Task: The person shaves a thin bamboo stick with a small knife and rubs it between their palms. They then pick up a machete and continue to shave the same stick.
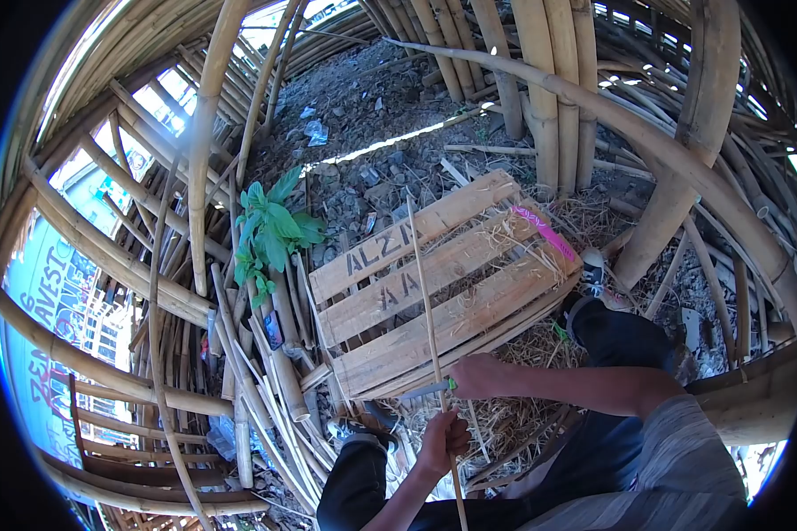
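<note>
Two things are in my hands over the wooden pallet (434, 283) at my knees: a long thin bamboo strip (425, 301) and a knife (427, 388). The strip runs nearly upright in view, its far end pointing away across the pallet, its near end passing down between my legs. My left hand (443, 440) is clenched around the strip low down; my right hand (476, 375) is clenched on the knife, blade laid against the strip. I judge this mid-shaving; next calls for a steady stroke along the length.
</note>
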`<state>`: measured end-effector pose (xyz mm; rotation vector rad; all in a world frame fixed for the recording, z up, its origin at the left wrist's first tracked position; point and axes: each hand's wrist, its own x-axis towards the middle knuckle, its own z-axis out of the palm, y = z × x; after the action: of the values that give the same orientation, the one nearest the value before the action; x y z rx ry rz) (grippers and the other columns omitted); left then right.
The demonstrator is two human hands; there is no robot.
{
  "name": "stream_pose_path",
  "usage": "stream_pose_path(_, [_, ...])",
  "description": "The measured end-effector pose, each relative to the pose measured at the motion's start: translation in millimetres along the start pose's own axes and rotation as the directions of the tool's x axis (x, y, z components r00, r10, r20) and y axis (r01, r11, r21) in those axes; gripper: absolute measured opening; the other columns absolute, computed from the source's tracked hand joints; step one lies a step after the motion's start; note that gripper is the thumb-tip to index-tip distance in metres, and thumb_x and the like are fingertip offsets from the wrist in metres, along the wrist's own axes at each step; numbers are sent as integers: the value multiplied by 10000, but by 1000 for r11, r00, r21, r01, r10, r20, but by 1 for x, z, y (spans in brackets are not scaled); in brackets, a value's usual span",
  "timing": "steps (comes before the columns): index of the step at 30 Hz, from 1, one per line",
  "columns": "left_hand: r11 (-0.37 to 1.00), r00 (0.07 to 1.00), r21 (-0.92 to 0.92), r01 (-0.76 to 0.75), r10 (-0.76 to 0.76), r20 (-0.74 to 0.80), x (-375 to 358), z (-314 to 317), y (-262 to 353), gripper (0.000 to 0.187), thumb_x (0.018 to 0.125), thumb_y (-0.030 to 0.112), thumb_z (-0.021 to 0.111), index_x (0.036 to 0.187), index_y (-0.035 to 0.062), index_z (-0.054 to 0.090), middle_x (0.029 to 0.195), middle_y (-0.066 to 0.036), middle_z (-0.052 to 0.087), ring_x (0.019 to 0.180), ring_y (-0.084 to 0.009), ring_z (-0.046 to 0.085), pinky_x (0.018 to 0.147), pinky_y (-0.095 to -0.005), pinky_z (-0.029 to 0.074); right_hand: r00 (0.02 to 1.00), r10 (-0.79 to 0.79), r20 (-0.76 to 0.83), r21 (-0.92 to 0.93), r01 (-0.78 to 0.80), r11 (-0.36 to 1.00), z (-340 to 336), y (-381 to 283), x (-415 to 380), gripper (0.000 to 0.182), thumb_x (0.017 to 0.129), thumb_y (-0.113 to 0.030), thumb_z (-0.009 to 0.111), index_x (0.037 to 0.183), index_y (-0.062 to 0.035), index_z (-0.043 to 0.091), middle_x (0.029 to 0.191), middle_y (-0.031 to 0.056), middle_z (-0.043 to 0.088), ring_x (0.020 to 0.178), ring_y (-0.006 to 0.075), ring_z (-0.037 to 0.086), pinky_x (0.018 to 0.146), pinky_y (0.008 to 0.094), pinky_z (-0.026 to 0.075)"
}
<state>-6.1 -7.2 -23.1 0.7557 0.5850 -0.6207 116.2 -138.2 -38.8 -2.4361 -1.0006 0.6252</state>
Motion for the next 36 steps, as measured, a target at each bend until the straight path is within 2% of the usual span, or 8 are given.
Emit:
stream_pose_path(12, [1000, 1000, 23, 8, -8, -13, 0, 0, -1, 314, 928, 276, 404, 659, 162, 286, 518, 59, 215, 420, -57, 206, 390, -228, 168, 1000, 7, -24, 56, -5, 998, -1, -3, -3, 281, 680, -221, 550, 752, 36, 638, 712, 238, 620, 707, 357, 633, 674, 426, 506])
stream_pose_path(14, [999, 1000, 39, 14, -14, -13, 0, 0, 0, 319, 931, 290, 391, 656, 164, 289, 518, 59, 211, 421, -58, 201, 391, -229, 163, 998, -67, -10, -105, 66, 992, -6, -7, -5, 270, 681, -216, 541, 735, 29, 640, 697, 229, 619, 682, 358, 630, 654, 429, 507])
stream_pose_path(18, [999, 1000, -33, 13, -13, -21, -4, 7, 1, 336, 934, 335, 350, 644, 173, 298, 517, 60, 199, 426, -64, 180, 397, -233, 144, 984, -177, -33, -93, 173, 981, 0, -5, -7, 260, 686, -215, 536, 713, 22, 640, 676, 221, 616, 653, 358, 628, 624, 429, 509])
stream_pose_path(21, [1000, 999, -27, -2, 0, -43, -4, 6, -2, 342, 932, 343, 346, 637, 178, 298, 516, 59, 195, 428, -67, 174, 398, -236, 141, 995, -94, -29, -29, 93, 995, -7, -1, -3, 250, 688, -214, 535, 698, 13, 639, 666, 212, 616, 636, 358, 627, 613, 431, 510])
stream_pose_path(23, [1000, 999, -17, -7, 6, -41, -4, 5, -2, 341, 930, 340, 354, 635, 179, 296, 515, 59, 194, 428, -68, 175, 397, -237, 142, 984, 118, -136, -59, -127, 990, -4, 7, 6, 256, 696, -226, 538, 694, 9, 639, 658, 207, 616, 639, 354, 629, 616, 427, 511])
stream_pose_path(27, [1000, 1000, -5, 2, -2, -21, -6, 8, 1, 340, 925, 332, 366, 630, 182, 289, 512, 61, 187, 425, -68, 173, 395, -239, 142, 982, 129, -139, 3, -130, 991, -5, 3, 1, 267, 704, -234, 539, 708, 14, 637, 668, 210, 619, 648, 348, 633, 609, 428, 512])
stream_pose_path(32, [1000, 999, -6, 8, -9, -40, -6, 4, -3, 343, 921, 327, 371, 625, 183, 278, 511, 62, 184, 422, -65, 172, 394, -241, 137, 998, -63, -20, -64, 62, 996, 8, -8, -7, 275, 709, -233, 542, 740, 25, 630, 666, 207, 617, 657, 343, 636, 591, 432, 513])
stream_pose_path(36, [1000, 999, 17, -5, 5, -40, -5, 5, -4, 344, 915, 337, 383, 624, 186, 280, 518, 64, 185, 430, -62, 171, 398, -236, 138, 990, 58, -131, -67, -67, 996, -2, 11, 7, 268, 707, -232, 543, 741, 18, 632, 670, 201, 620, 663, 344, 636, 602, 434, 514])
